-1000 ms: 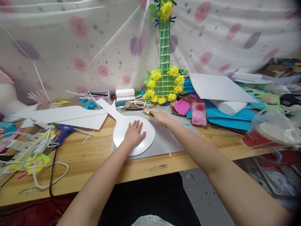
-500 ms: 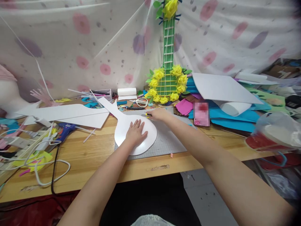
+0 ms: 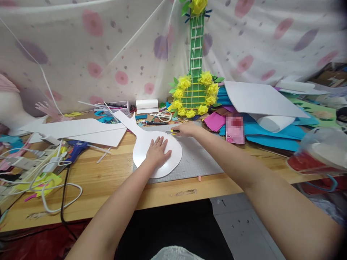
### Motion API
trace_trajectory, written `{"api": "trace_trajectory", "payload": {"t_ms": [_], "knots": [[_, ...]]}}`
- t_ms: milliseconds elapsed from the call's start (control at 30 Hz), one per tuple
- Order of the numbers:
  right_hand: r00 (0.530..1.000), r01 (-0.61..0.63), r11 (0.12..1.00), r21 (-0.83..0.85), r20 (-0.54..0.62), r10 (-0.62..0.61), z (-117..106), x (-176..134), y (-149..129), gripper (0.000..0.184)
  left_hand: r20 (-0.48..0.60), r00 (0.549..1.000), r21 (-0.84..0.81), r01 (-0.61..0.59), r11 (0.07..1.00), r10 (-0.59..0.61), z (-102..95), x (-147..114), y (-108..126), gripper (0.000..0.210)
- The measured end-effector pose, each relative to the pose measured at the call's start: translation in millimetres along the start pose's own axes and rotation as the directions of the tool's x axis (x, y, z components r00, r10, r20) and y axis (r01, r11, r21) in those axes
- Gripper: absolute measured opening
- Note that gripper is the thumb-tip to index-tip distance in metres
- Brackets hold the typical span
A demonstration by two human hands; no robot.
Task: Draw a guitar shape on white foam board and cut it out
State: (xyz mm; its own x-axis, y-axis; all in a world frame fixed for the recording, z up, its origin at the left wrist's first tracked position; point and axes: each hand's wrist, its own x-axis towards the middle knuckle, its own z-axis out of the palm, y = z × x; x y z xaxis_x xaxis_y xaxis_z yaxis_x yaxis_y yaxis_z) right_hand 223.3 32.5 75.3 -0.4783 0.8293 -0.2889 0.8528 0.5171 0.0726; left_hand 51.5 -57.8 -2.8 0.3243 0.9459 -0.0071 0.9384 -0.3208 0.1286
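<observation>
A white foam-board cutout (image 3: 173,160) with a round body and a narrow neck lies on the grey cutting mat (image 3: 200,164). My left hand (image 3: 158,153) rests flat on its round part, fingers spread. Beyond the cutout's far right edge, my right hand (image 3: 187,129) is closed on a yellow and black utility knife (image 3: 175,131). The knife points left, low over the mat; whether its blade touches the board cannot be made out.
A green paper guitar with yellow flowers (image 3: 195,61) stands at the back. Scissors (image 3: 165,116) and scraps lie before it. On the left are white board pieces (image 3: 78,126), a blue glue gun (image 3: 76,151) and cables. A plastic-covered red bucket (image 3: 311,160) is at right.
The view has shifted slightly. My right hand has moved a little to the right with the knife, showing more of the knife. My left hand stays flat on the cutout.
</observation>
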Motion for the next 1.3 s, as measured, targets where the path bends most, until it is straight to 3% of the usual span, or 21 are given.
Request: {"api": "trace_trajectory", "payload": {"t_ms": [400, 667, 1300], "knots": [[0.998, -0.033, 0.999, 0.032, 0.062, 0.031, 8.6, -9.4, 13.0, 0.054, -0.013, 1.0, -0.002, 0.004, 1.0, -0.004, -0.5, -0.7, 1.2, 0.063], [0.994, -0.063, 0.998, 0.0, 0.089, 0.062, 3.1, -20.8, -8.8, 0.05, -0.004, 1.0, 0.018, 0.006, 1.0, -0.006, -1.5, -0.7, 1.8, 0.064], [0.992, -0.077, 0.996, 0.041, 0.1, 0.072, 8.9, -65.7, -13.3, 0.041, -0.035, 0.999, 0.012, -0.008, 1.0, 0.009, -1.2, -2.2, 1.7, 0.062]]}}
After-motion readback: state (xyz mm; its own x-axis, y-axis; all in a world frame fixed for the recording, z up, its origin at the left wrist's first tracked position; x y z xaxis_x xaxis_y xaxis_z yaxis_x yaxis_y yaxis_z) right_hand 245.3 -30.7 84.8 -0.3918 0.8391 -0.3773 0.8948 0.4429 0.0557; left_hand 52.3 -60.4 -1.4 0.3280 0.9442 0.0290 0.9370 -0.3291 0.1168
